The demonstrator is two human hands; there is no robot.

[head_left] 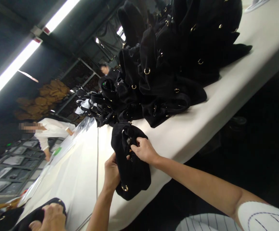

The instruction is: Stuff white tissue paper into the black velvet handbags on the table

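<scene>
A black fabric bag with gold-coloured rings stands on the pale table in front of me, its opening facing up toward the camera. My left hand grips the bag's left side, with the fingers partly hidden behind and inside it. At the right rim of the opening, my right hand is closed on the bag's edge, thumb and fingers pinched near small gold-coloured hardware. What lies deep inside the bag is too dark to make out.
A large heap of black bags with gold rings covers the table's far side. At lower left, another person's hand rests on a black bag. A co-worker in white leans over the table's far left. The table edge runs diagonally at right.
</scene>
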